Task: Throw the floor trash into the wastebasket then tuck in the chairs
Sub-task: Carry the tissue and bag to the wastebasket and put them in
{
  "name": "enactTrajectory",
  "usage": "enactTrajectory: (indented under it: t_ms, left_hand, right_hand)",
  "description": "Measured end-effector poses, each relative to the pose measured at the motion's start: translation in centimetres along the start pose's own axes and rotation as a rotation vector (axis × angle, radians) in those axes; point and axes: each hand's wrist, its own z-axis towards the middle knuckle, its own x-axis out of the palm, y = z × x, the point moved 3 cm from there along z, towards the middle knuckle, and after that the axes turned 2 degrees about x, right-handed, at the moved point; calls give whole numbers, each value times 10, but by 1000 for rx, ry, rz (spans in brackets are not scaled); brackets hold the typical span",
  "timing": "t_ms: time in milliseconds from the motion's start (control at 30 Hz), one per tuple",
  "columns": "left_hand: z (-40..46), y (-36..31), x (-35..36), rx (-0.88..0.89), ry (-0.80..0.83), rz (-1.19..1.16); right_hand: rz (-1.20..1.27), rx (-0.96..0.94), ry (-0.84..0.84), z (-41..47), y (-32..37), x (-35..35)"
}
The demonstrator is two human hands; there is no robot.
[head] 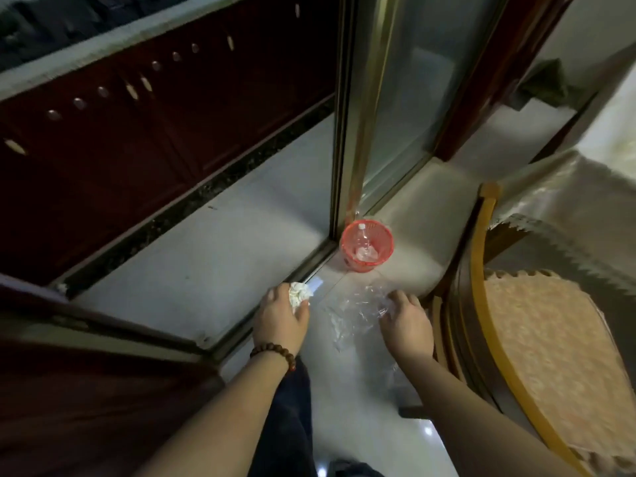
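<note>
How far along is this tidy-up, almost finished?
Not quite. A plastic bottle already lies in the red wastebasket. The left hand holds a crumpled tissue and the right hand grips a clear plastic bag; neither is binned. The chair still needs tucking in.

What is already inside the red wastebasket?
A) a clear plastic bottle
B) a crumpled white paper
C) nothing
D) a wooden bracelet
A: a clear plastic bottle with a white cap lies inside the red wastebasket; the crumpled paper is in the left hand.
</note>
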Motion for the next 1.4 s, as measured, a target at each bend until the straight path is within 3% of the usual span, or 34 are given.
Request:
enactTrajectory:
  t_ms: [333, 600, 967, 1167, 1400]
  left_hand:
    - [216, -23, 24, 271, 251, 72]
    - [302, -54, 83, 358, 433, 121]
    - [382, -29, 314, 415, 556, 110]
    - [431, 9, 451, 457, 601, 152]
    - [468, 39, 537, 461, 626, 133]
  right_hand:
    - [9, 368, -97, 125, 47, 29]
    - [66, 524, -92, 198, 28, 44]
    - [84, 579, -151, 338, -107, 157]
    - [27, 502, -278, 420, -187, 232]
    - [-29, 410, -350, 496, -229, 283]
